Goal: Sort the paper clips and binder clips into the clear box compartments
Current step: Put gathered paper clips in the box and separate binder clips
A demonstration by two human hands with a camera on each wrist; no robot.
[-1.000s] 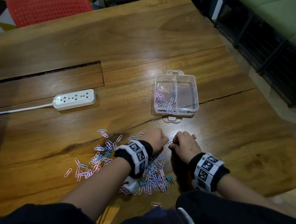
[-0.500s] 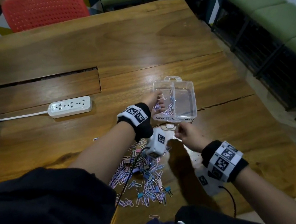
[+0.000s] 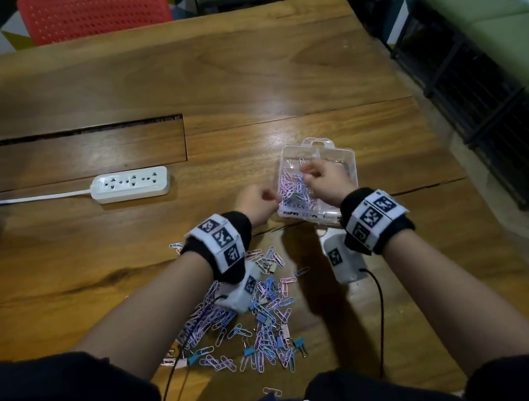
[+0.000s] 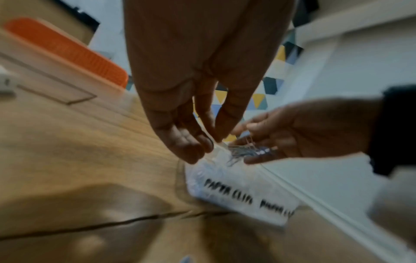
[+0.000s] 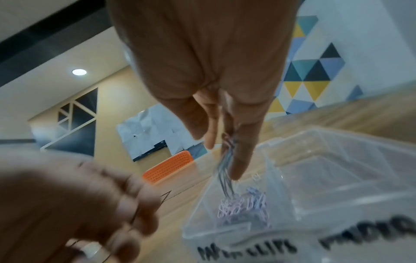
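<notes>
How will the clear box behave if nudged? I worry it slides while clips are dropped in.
The clear box looks thin-walled and light, with only paper clips in its left compartment, so it would probably slide on the glossy table. It sits low and flat, so tipping seems unlikely. Neither the left hand nor the right hand visibly steadies it.

Clear box (image 5: 337, 222) front wall — "PAPER CLIPS" label.

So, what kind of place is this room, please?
Probably an office lounge or meeting room: a large wooden table with a power strip, green cushioned benches, and a wall of coloured triangles.
</notes>
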